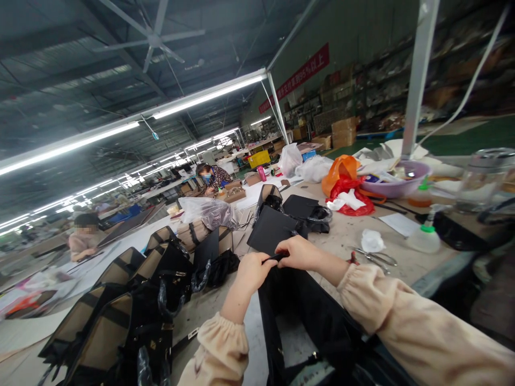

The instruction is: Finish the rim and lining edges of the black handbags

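Note:
My left hand (253,272) and my right hand (298,252) meet over the top edge of a black bag (306,316) that lies on the work table (406,262) in front of me. Both hands are closed, pinching a thin black strip of the bag (278,258) between their fingers. Beige sleeves cover both forearms. The lower part of the bag runs out of view at the bottom edge.
A row of tan and black handbags (120,305) stands at my left. Black panels (271,228), scissors (374,257), a glue bottle (423,236), red and orange plastic bags (346,185) and a purple bowl (396,182) lie ahead and right. Two other people work at tables far left.

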Demonstrator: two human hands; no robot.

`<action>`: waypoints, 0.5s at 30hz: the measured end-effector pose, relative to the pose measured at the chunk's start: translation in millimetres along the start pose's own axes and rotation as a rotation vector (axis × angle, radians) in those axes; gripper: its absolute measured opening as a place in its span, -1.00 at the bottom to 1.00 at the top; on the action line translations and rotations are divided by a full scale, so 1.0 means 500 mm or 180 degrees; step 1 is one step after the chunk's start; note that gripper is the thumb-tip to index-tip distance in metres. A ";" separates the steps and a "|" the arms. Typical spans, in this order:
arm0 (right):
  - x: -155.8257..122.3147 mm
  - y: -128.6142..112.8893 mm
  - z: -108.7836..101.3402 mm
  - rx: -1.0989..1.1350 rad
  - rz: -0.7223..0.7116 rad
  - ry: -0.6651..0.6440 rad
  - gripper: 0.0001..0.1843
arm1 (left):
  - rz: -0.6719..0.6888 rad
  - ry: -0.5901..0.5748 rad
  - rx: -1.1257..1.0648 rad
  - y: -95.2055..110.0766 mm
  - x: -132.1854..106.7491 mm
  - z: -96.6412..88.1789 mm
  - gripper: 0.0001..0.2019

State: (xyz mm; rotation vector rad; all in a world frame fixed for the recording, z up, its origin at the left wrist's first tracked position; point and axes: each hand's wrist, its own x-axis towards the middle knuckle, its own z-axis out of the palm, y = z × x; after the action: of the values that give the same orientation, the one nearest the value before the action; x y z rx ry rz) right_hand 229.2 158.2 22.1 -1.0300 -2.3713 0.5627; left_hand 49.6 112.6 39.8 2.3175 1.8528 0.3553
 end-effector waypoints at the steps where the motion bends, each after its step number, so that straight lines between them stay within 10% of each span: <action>1: -0.002 0.003 -0.002 0.0060 0.0054 -0.0084 -0.66 | -0.0031 0.0011 0.0019 0.000 0.002 0.002 -0.73; 15: -0.006 0.018 0.000 0.0366 0.0361 -0.0133 -0.76 | -0.0212 -0.0004 0.0357 0.014 0.011 -0.001 -0.81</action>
State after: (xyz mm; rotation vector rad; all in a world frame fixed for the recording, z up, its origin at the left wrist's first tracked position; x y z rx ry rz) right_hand 236.1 161.4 16.3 -1.1160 -2.2971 0.7598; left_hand 57.1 116.4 42.7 2.3182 1.9923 0.2475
